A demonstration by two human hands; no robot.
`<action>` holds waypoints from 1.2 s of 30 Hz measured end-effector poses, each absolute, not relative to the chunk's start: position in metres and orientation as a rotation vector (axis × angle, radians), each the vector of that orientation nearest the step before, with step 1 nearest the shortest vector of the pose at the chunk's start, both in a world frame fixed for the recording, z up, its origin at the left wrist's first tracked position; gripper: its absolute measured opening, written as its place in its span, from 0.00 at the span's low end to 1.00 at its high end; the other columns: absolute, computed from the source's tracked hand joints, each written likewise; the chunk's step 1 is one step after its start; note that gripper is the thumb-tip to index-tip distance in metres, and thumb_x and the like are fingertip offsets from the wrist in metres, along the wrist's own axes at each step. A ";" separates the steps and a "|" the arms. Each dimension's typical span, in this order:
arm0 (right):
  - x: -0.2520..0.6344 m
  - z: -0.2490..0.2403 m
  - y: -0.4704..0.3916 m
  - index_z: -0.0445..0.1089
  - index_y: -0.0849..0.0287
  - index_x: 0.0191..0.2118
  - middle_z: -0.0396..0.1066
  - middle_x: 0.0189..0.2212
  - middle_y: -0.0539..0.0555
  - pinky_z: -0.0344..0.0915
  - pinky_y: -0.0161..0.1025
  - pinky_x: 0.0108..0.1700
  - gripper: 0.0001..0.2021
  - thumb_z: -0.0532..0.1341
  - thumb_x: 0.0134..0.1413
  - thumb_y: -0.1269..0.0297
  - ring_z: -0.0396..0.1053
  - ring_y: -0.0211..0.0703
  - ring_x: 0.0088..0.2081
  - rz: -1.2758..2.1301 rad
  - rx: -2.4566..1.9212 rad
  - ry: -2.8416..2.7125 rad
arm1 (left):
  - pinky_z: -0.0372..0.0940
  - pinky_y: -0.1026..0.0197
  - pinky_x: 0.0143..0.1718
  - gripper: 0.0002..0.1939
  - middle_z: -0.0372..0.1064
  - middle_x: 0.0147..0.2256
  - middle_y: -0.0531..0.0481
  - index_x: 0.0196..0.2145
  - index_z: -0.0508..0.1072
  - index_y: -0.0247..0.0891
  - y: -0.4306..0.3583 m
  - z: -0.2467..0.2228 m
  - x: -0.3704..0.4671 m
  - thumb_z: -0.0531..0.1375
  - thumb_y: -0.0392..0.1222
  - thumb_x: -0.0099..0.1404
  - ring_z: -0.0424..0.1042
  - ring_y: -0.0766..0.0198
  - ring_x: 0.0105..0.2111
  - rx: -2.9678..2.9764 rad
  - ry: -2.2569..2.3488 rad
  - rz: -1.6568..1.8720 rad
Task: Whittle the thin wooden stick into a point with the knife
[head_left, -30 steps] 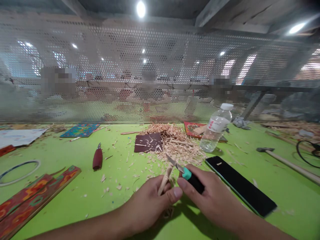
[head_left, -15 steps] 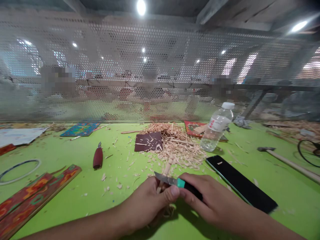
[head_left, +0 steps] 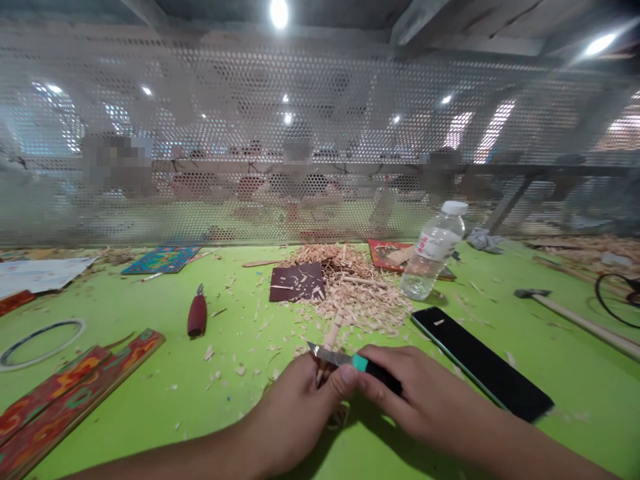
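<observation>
My right hand is wrapped round the black and teal handle of a carving knife. Its blade points left and lies across a thin wooden stick. The stick is gripped by my left hand, whose thumb rests close to the knife's teal collar. The fingers beneath and the stick's lower end are mostly hidden. Curled shavings show under the hands. Just beyond them lies a heap of wood shavings, partly covering a dark brown square sheet.
A phone, a water bottle and a hammer are on the right. A red-handled tool, painted wooden strips and a ring lie left. A perforated metal screen stands behind the green table.
Both hands hold nearly the same pose. The knife blade has shifted very slightly left against the stick, and the view has moved a little.
</observation>
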State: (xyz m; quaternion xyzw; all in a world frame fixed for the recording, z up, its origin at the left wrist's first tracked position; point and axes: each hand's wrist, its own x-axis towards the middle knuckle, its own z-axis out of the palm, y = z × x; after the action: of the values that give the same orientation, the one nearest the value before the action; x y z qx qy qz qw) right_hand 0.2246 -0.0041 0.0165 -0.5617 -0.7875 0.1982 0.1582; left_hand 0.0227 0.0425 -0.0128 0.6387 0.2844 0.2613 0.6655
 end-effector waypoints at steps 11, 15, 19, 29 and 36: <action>0.227 0.016 -0.002 0.72 0.58 0.41 0.79 0.34 0.57 0.61 0.42 0.36 0.16 0.54 0.75 0.53 0.75 0.52 0.35 0.430 -1.598 -2.353 | 0.56 0.62 0.32 0.29 0.60 0.28 0.55 0.32 0.66 0.40 0.042 -0.016 0.020 0.52 0.70 0.72 0.59 0.62 0.30 1.578 0.813 0.526; 0.224 0.013 -0.005 0.70 0.58 0.40 0.78 0.33 0.56 0.59 0.41 0.35 0.16 0.54 0.75 0.53 0.74 0.52 0.33 0.376 -1.645 -2.363 | 0.53 0.62 0.29 0.27 0.58 0.27 0.56 0.30 0.65 0.41 0.042 -0.013 0.020 0.53 0.68 0.72 0.57 0.64 0.28 1.602 0.823 0.514; 0.221 0.009 -0.007 0.69 0.57 0.40 0.78 0.33 0.55 0.59 0.40 0.34 0.15 0.54 0.76 0.54 0.74 0.50 0.32 0.344 -1.651 -2.322 | 0.53 0.61 0.29 0.28 0.57 0.25 0.57 0.29 0.64 0.40 0.043 -0.014 0.021 0.51 0.67 0.73 0.56 0.64 0.27 1.634 0.853 0.500; 0.218 0.001 -0.011 0.70 0.56 0.40 0.79 0.30 0.54 0.57 0.41 0.28 0.12 0.57 0.75 0.54 0.76 0.51 0.27 0.020 -1.601 -2.319 | 0.51 0.61 0.27 0.30 0.57 0.24 0.57 0.29 0.62 0.41 0.046 -0.023 0.023 0.50 0.71 0.71 0.56 0.65 0.26 1.561 0.852 0.534; 0.221 0.001 -0.010 0.70 0.55 0.40 0.78 0.32 0.53 0.60 0.41 0.30 0.09 0.61 0.71 0.57 0.75 0.52 0.30 0.100 -1.609 -2.281 | 0.50 0.63 0.25 0.31 0.56 0.21 0.59 0.27 0.63 0.41 0.046 -0.017 0.024 0.55 0.73 0.68 0.53 0.68 0.22 1.473 0.762 0.555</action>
State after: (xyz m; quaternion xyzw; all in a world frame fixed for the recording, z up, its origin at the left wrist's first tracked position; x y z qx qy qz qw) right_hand 0.2214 -0.0104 0.0008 -0.5674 -0.8042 0.0352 0.1733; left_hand 0.0243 0.0463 -0.0170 0.6461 0.3344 0.2433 0.6415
